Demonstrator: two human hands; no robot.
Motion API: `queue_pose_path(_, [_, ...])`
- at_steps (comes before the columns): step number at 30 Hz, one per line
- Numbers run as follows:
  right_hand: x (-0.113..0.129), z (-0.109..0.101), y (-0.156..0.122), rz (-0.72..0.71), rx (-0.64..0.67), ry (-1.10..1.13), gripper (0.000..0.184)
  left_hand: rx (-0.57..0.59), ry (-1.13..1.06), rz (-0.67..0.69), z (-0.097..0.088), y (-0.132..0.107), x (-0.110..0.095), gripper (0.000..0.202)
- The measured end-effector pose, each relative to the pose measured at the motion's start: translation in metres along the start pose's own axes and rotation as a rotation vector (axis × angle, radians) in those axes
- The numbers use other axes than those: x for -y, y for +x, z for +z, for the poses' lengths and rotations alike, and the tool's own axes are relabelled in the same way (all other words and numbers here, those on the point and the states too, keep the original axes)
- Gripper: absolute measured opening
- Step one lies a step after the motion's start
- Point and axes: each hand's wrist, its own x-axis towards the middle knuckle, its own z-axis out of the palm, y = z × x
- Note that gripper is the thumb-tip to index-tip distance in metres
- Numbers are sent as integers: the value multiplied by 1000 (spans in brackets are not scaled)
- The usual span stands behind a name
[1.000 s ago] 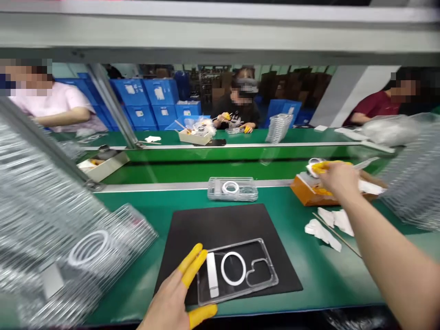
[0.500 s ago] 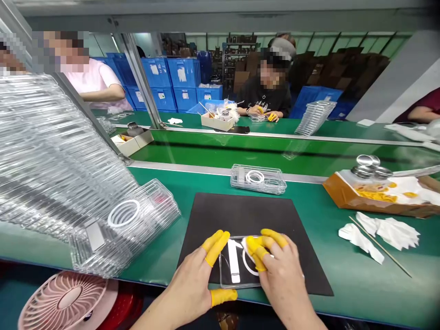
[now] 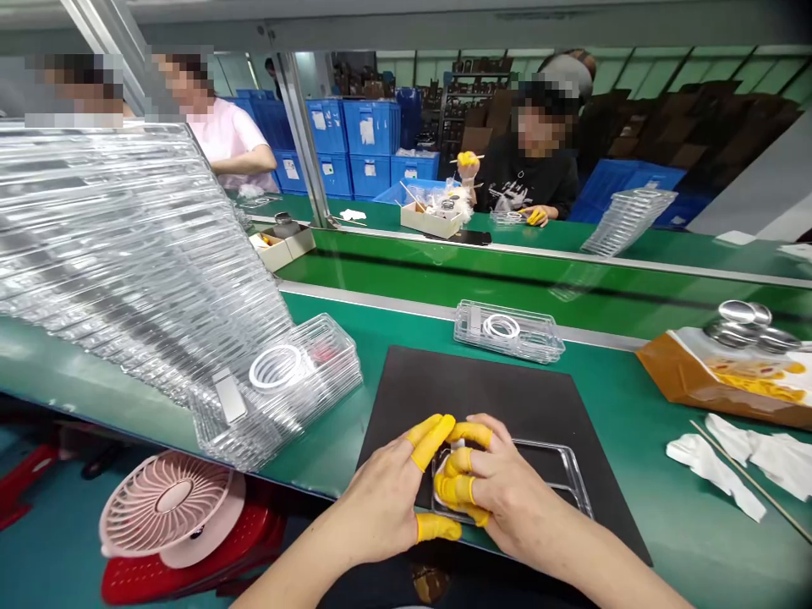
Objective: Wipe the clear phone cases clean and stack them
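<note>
A clear phone case [image 3: 574, 482] lies crosswise on the black mat [image 3: 419, 381]. My left hand [image 3: 397, 499] spans its left end, with yellow-cotted fingers at the far edge and the thumb at the near edge. Over the left part of the case, my right hand [image 3: 491, 482] is closed, its yellow-cotted fingers curled down and bunched round a bit of white wipe [image 3: 437, 486] that is mostly hidden. The white ring and strip on the case are covered by my right fingers.
Left is a tall leaning stack of clear cases [image 3: 127, 254]; several more cases [image 3: 511, 334] lie behind the mat. Right are a brown box [image 3: 678, 372], crumpled white wipes [image 3: 716, 474] and a thin stick [image 3: 729, 461]. A pink fan [image 3: 174, 499] stands below left. Co-workers sit opposite.
The case has been turned on the mat, its right end now reaching out past my right hand. My right fingers have curled tighter near its left end. The view has swung left.
</note>
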Motion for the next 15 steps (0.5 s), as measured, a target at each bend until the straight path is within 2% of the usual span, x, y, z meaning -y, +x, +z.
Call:
queue_pose_path(2, [0, -2, 0, -44, 85, -31, 18, 19, -16, -23, -1, 1, -1, 95])
queue_pose_path(5, [0, -6, -1, -98, 121, -44, 18, 36, -29, -51, -3, 1, -3, 95])
queue_pose_path(10, [-5, -20, -27, -128, -24, -70, 22, 34, -34, -57, -4, 2, -5, 105])
queue_pose_path(15, [-13, -21, -51, 72, -221, -263, 27, 23, -23, -27, -4, 1, -4, 106])
